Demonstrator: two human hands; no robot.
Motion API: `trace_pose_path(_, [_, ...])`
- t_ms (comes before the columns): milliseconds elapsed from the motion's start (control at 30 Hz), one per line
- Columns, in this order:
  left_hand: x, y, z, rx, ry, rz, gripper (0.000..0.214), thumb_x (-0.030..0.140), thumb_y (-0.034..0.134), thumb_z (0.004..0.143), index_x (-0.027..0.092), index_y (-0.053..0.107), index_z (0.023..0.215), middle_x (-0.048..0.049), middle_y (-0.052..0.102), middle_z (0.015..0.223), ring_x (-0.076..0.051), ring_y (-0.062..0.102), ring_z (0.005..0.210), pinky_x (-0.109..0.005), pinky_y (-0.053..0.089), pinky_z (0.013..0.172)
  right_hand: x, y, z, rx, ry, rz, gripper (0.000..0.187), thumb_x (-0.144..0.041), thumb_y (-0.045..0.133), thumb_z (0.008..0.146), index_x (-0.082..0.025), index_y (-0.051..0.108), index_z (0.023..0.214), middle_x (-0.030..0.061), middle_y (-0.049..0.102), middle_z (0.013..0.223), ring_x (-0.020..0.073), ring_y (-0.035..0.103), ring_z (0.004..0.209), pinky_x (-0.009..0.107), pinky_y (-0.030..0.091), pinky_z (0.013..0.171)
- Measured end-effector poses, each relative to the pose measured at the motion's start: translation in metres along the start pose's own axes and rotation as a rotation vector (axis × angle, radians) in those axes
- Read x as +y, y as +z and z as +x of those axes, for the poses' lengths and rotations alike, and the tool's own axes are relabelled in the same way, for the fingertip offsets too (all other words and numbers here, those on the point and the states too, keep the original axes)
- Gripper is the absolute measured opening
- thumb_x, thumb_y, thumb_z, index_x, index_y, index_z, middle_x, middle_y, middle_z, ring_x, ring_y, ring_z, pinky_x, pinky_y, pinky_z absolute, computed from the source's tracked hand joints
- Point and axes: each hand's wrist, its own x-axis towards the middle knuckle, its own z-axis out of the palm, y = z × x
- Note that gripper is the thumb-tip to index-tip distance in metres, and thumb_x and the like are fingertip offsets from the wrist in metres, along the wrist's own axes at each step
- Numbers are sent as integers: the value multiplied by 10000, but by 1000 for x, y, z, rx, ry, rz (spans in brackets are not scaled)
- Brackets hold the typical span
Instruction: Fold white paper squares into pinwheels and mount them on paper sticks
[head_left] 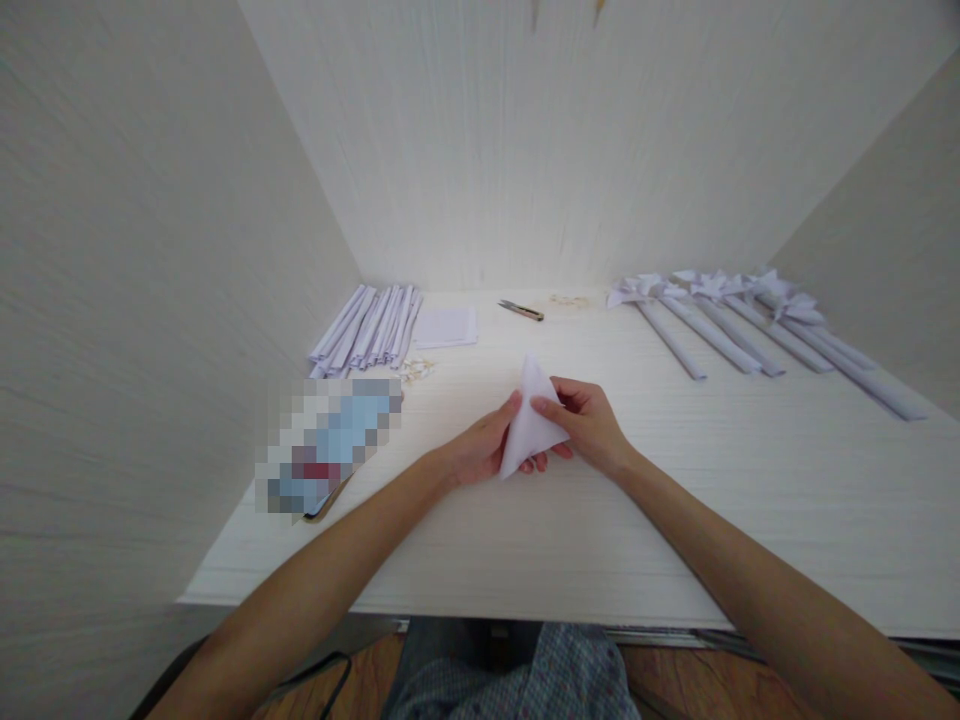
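Observation:
A white sheet of paper folded into a triangle (pixel 534 425) is held between my two hands over the middle of the table. My left hand (pixel 480 440) grips its left edge, thumb on the front and fingers behind, with fingertips showing below the lower edge. On the right side, my right hand (pixel 589 420) pinches the paper with its thumb pressed on the front face; its other fingers are partly hidden behind. Farther back lie a stack of square white paper (pixel 445 327) and a pair of thread snips (pixel 521 310).
Rolled paper tubes (pixel 367 330) are piled at the back left. Paper flowers on tube stems (pixel 720 300) lie at the back right. A pixelated phone-like object (pixel 334 450) rests at the left. Small rubber bands (pixel 416 370) lie near the tubes. Walls enclose the white table (pixel 750 500).

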Motion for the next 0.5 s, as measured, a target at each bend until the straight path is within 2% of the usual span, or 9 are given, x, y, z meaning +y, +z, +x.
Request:
trace_pose_path(200, [0, 4, -4, 44, 49, 75, 429, 482, 560, 692, 94, 551, 875, -101, 636, 742, -90, 505, 509, -212, 323, 453, 3, -1, 0, 11, 13, 2, 227, -385, 606, 686, -177, 515, 673, -41, 539, 452, 107, 480, 294, 199, 290, 219])
trace_pose_path(300, [-1, 6, -5, 54, 54, 162, 323, 392, 576, 694, 88, 568, 802, -79, 621, 733, -67, 466, 496, -207, 307, 453, 1, -2, -1, 20, 13, 40, 227, -381, 615, 674, -173, 524, 680, -31, 548, 503, 121, 500, 320, 216, 325, 228])
trace_pose_path(500, [-1, 15, -8, 56, 88, 394, 268, 336, 493, 743, 85, 587, 742, -9, 527, 565, -53, 402, 455, -198, 285, 436, -10, 0, 1, 244, -80, 13, 208, -375, 625, 655, -173, 580, 683, -21, 544, 570, 84, 469, 436, 199, 353, 346])
